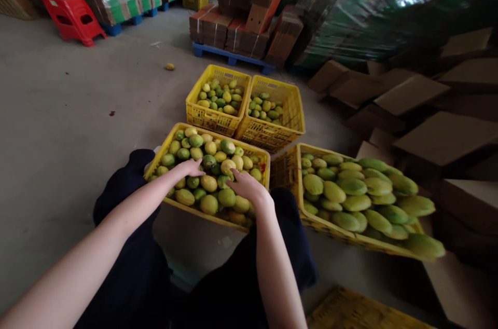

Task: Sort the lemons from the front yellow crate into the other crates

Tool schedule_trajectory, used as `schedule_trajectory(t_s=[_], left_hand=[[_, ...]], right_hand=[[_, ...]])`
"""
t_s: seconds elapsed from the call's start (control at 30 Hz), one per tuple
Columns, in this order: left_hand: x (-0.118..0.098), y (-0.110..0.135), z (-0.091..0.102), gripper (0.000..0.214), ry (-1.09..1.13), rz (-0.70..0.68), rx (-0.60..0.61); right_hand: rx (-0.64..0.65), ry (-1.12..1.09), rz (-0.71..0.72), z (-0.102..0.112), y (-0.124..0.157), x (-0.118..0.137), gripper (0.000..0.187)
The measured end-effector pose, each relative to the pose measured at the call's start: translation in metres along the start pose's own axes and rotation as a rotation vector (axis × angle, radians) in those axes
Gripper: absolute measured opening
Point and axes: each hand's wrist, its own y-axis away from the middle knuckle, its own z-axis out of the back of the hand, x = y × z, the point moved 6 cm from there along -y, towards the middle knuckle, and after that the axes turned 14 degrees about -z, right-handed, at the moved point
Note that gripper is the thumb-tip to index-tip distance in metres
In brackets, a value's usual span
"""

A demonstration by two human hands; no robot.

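Observation:
My left hand [193, 167] reaches over a yellow plastic crate [210, 218] between my knees, its thumb and fingers apart, close to a dark green fruit [209, 161]. My right hand [247, 185] is over the same crate with fingers spread, near a yellowish fruit [227, 166] and a green one [226, 197]. Neither hand appears to grip anything, though some fingertips are hard to make out. Round to oval green and yellow fruits, perhaps lemons or small papayas, fill the crate.
Two yellow crates [218, 120] with similar fruit stand just beyond. To my right, another crate [301, 189] is heaped with large elongated green fruits [356, 186]. Cardboard boxes [412, 93] lie at the right. A red stool [73, 17] and a loaded blue pallet [233, 58] stand farther back.

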Motion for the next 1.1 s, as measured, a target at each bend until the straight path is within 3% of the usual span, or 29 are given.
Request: schedule_trajectory(t_s=[0.13, 0.3, 0.47, 0.53, 0.6, 0.7, 0.8, 0.93, 1.1], left_hand=[[0.004, 0.007, 0.000, 0.053, 0.015, 0.062, -0.038], [-0.005, 0.006, 0.019, 0.025, 0.162, 0.040, -0.087], [-0.025, 0.008, 0.055, 0.010, 0.576, 0.094, 0.110], [-0.039, 0.014, 0.069, 0.010, 0.803, 0.100, 0.125], [-0.056, 0.025, 0.079, 0.025, 1.030, 0.037, 0.066], [-0.084, 0.047, 0.075, 0.044, 1.456, -0.092, -0.005], [-0.099, 0.068, 0.060, 0.043, 1.753, -0.023, -0.116], [-0.102, 0.076, 0.053, 0.035, 1.794, 0.123, -0.384], [-0.095, 0.067, 0.063, 0.026, 1.814, 0.112, -0.623]], right_hand=[[0.021, 0.011, -0.002, 0.000, -0.001, 0.001, 0.056], [0.030, 0.029, 0.008, -0.001, -0.002, 0.000, 0.057], [0.018, 0.032, -0.009, 0.000, -0.002, -0.008, 0.060], [0.019, 0.031, -0.013, 0.001, -0.001, -0.011, 0.061], [0.018, 0.030, -0.008, 0.003, -0.002, -0.012, 0.062], [0.018, 0.024, 0.002, 0.002, -0.003, -0.010, 0.063], [0.023, 0.018, 0.000, -0.002, -0.006, -0.006, 0.062], [0.016, 0.030, -0.022, -0.009, -0.011, -0.005, 0.056], [0.006, 0.104, -0.029, -0.019, -0.019, -0.001, 0.052]])
